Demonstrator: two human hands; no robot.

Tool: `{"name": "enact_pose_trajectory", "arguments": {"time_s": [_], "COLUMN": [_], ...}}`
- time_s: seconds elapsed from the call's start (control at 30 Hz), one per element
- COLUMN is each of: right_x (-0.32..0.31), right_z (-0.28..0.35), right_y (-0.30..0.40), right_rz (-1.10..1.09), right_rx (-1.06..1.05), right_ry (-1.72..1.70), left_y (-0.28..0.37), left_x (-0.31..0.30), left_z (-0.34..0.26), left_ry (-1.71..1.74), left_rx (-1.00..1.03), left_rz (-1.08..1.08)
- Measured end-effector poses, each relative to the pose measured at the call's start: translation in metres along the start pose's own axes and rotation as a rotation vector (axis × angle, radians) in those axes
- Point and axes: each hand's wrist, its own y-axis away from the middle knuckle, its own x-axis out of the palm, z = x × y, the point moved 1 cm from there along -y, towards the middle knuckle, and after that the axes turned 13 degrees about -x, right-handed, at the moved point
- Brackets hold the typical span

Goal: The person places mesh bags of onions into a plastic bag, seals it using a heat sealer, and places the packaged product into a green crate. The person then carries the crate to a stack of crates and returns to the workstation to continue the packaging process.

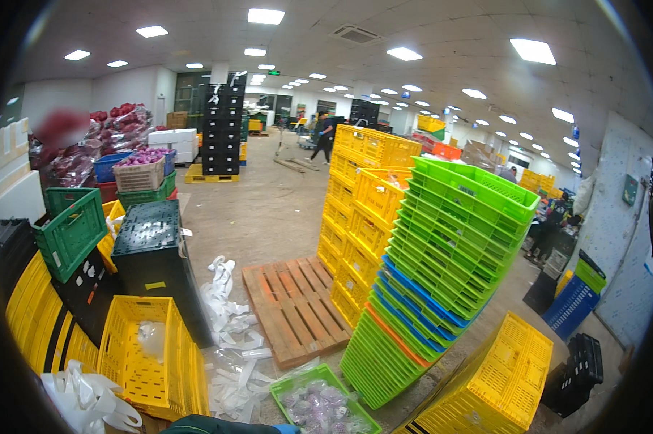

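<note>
At the bottom edge of the head view a dark green sleeve reaches in, ending in a sliver of blue, perhaps a glove (287, 429), beside a green crate (329, 371). Which hand this is, and what its fingers do, cannot be told. The crate holds purple produce in clear plastic bags (318, 404). To the left stands an open yellow crate (188, 374) with a crumpled clear bag (152, 337) inside. White plastic bags (90, 399) lie at its front left corner. A tall, leaning stack of green crates (456, 217), with some blue and orange ones, rises on the right.
A wooden pallet (299, 309) lies ahead, against stacked yellow crates (359, 217). White plastic strips (226, 309) litter the floor. More yellow crates (500, 374) stand lower right, black crates (153, 233) at left. Farther off, a person (325, 138) walks and others are at the right.
</note>
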Motion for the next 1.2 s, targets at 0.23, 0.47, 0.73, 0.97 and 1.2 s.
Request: {"name": "enact_pose_trajectory", "arguments": {"time_s": [0.23, 0.47, 0.73, 0.97, 1.2], "right_x": [0.005, -0.033, -0.046, -0.060, -0.088], "right_z": [0.071, 0.173, 0.277, 0.337, 0.398], "right_y": [0.020, 0.097, 0.259, 0.416, 0.637], "right_rz": [-0.211, -0.477, -0.838, -1.199, -1.395], "right_rx": [0.076, 0.265, 0.385, 0.374, 0.143], "right_ry": [0.091, 0.048, -0.002, 0.064, 0.650], "left_y": [-0.042, 0.023, 0.081, 0.177, 0.195], "left_x": [-0.009, -0.059, -0.029, 0.009, 0.125], "left_z": [-0.111, -0.169, -0.259, -0.399, -0.430], "left_ry": [0.118, 0.253, 0.383, 0.433, 0.509], "left_rx": [0.410, 0.402, 0.461, 0.657, 0.620], "left_rz": [0.053, 0.458, 0.656, 0.442, 0.327]}}
